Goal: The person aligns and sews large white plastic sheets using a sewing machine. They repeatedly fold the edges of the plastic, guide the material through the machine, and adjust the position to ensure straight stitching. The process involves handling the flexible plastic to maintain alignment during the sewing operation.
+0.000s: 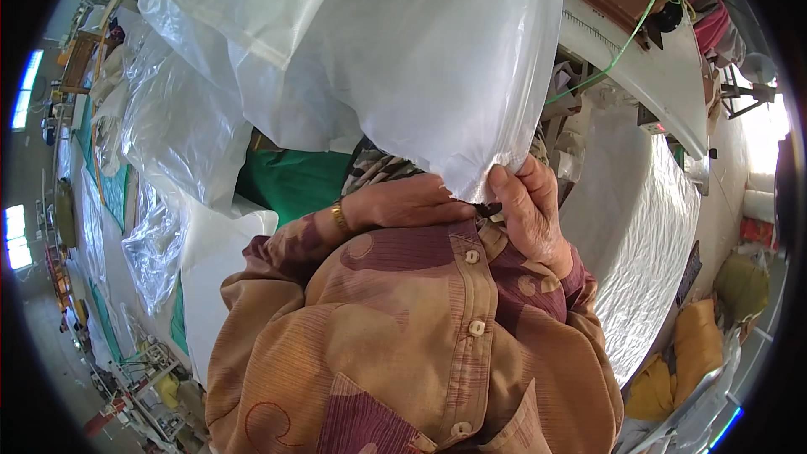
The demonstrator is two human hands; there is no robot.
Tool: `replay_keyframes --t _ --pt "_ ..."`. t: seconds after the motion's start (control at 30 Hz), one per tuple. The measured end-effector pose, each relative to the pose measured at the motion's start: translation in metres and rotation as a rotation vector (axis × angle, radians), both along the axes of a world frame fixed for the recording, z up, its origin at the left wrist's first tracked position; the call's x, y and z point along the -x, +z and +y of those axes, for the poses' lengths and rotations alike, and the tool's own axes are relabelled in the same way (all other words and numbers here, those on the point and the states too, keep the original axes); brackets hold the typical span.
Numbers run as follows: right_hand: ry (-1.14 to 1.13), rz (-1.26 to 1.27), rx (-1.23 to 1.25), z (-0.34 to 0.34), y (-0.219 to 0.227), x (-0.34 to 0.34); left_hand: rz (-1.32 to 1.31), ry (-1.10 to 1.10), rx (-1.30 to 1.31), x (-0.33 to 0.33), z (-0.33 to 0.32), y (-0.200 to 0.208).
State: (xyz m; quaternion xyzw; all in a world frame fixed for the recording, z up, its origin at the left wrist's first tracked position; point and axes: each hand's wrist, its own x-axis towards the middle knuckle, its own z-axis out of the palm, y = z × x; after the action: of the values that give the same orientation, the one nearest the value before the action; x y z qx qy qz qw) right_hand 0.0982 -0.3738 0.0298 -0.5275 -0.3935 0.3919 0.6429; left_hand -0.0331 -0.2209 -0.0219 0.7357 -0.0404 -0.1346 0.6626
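Observation:
A big white woven plastic sack is held up close in front of my chest. My right hand pinches its lower corner between thumb and fingers. My left hand, with a gold bracelet at the wrist, lies against the sack's bottom edge with its fingers curled under the fabric. A patterned striped cloth shows just above my left hand. My brown and maroon buttoned shirt fills the lower middle of the view.
More clear and white plastic sacks are piled at my left over green cloth. A sewing machine with green thread stands at the upper right, beside a white woven sheet. Yellow bundles lie at the lower right.

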Motion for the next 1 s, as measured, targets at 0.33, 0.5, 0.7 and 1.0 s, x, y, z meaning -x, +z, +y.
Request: replay_keyframes --t 0.33,0.5,0.7,1.0 --pt "0.029 0.130 0.006 -0.001 -0.011 0.003 -0.396 0.736 -0.330 0.008 0.022 -0.012" --pt "0.052 0.149 0.077 0.004 -0.013 0.005 -0.295 0.428 -0.243 0.032 0.027 0.021" --pt "0.102 0.236 0.115 0.007 -0.024 0.003 0.202 0.597 0.533 0.044 0.009 0.058" --pt "0.136 0.268 0.122 0.009 -0.021 0.002 0.093 0.627 0.845 0.020 -0.011 0.015"
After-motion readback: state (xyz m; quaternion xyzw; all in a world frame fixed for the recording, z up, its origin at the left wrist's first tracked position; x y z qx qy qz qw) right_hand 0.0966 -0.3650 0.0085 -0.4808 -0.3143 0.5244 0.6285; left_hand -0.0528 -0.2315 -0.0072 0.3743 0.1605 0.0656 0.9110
